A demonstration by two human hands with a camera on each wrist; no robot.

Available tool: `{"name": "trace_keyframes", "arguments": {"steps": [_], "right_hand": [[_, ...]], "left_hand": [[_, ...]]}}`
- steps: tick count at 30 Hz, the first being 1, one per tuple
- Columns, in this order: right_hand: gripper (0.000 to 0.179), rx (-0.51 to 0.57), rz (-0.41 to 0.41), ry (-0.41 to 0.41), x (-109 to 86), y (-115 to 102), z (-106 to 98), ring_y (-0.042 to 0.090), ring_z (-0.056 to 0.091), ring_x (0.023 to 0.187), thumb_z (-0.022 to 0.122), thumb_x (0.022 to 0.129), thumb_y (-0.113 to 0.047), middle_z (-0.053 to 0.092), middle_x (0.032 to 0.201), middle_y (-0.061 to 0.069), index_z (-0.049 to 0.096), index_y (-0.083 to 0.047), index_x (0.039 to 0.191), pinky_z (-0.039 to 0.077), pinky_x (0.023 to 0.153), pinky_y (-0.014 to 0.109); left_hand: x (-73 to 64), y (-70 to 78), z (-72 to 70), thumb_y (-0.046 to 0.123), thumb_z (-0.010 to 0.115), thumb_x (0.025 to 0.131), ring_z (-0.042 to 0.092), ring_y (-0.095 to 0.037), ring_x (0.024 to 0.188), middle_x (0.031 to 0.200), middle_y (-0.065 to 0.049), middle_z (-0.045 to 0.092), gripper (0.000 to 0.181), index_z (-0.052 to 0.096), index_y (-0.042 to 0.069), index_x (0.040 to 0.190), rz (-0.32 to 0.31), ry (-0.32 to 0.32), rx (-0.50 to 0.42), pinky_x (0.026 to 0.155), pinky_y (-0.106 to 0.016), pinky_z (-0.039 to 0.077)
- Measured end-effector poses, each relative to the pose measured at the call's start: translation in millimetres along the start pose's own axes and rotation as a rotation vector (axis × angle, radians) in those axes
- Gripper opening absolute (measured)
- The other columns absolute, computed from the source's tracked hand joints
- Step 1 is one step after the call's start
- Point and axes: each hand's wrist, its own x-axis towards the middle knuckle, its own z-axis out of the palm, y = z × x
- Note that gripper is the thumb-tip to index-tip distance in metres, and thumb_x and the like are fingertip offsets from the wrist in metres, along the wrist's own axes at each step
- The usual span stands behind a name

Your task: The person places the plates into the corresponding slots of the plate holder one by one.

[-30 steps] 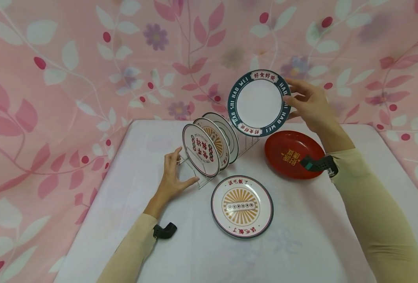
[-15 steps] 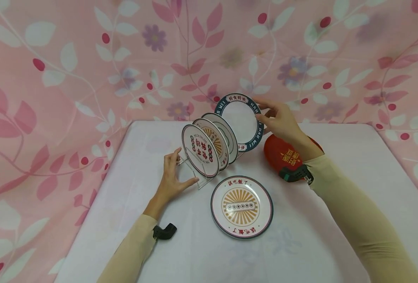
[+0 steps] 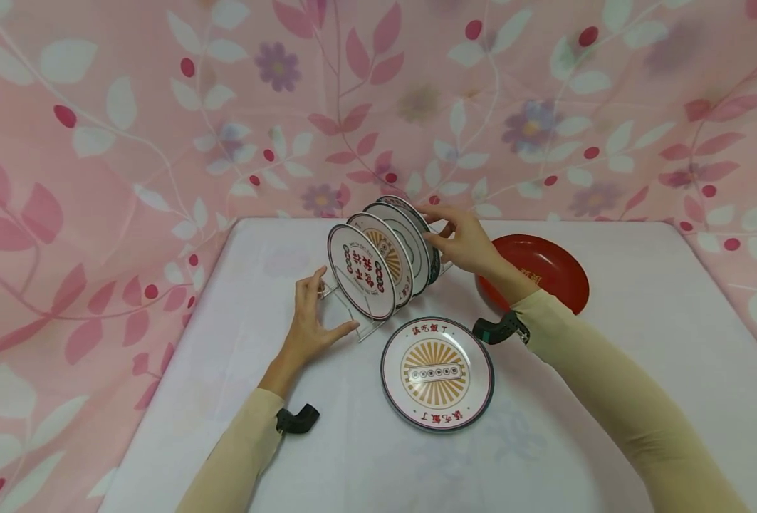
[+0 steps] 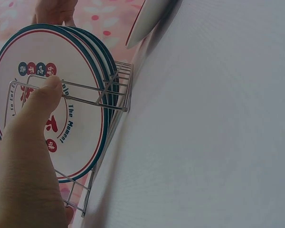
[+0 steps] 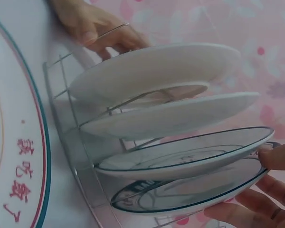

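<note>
In the head view my right hand (image 3: 466,242) pinches the edge of a dark-teal-rimmed plate (image 5: 199,190), which stands on edge at the far end of the wire plate rack (image 4: 126,90). Three other white plates stand tilted in front of it, the nearest plate (image 3: 362,272) bearing red characters. My left hand (image 3: 307,320) holds the rack's near end between thumb and fingers; its thumb lies against a wire in the left wrist view. Most of the teal-rimmed plate is hidden in the head view by the plates before it.
A white plate with an orange sunburst (image 3: 438,374) lies flat in front of the rack. A red oval dish (image 3: 554,267) sits to the right, partly behind my right forearm. A pink floral cloth (image 3: 378,107) hangs behind the white-covered table (image 3: 224,456).
My right hand has moved left and down with the teal-rimmed plate, turning it in line with the others and bringing it into the rack. My left hand has stayed in place.
</note>
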Motion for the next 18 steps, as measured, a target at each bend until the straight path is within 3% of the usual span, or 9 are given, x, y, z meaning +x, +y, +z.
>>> {"name": "trace_keyframes", "arguments": {"steps": [3,9,18], "right_hand": [[0.052,0.017,0.038,-0.011,-0.1,1.7,-1.9,0.030,0.061,0.077,0.067,0.092,-0.010,0.058,0.127,0.016,0.055,-0.022,0.141,0.057,0.059,0.043],[0.052,0.090,0.094,-0.034,-0.3,8.1,-8.4,0.032,0.058,0.085,0.065,0.094,-0.013,0.056,0.129,0.022,0.051,-0.019,0.144,0.058,0.061,0.041],[0.054,0.083,0.083,-0.004,-7.2,7.3,-9.9,0.033,0.061,0.100,0.066,0.094,-0.019,0.057,0.128,0.020,0.049,-0.022,0.145,0.059,0.065,0.038]], "left_hand": [[0.9,0.0,-0.3,0.043,0.089,0.066,0.040,-0.025,0.114,0.125,-0.016,0.035,0.114,0.024,0.014,0.155,-0.004,0.003,0.003,0.097,-0.044,0.036],[1.9,0.9,-1.2,0.038,0.090,0.064,0.040,-0.025,0.115,0.127,-0.016,0.034,0.116,0.020,0.024,0.156,-0.015,-0.004,0.008,0.098,-0.044,0.036],[0.4,1.4,-0.2,0.039,0.090,0.064,0.041,-0.030,0.112,0.125,-0.017,0.034,0.116,0.024,0.011,0.155,-0.005,0.006,-0.015,0.096,-0.045,0.037]]}}
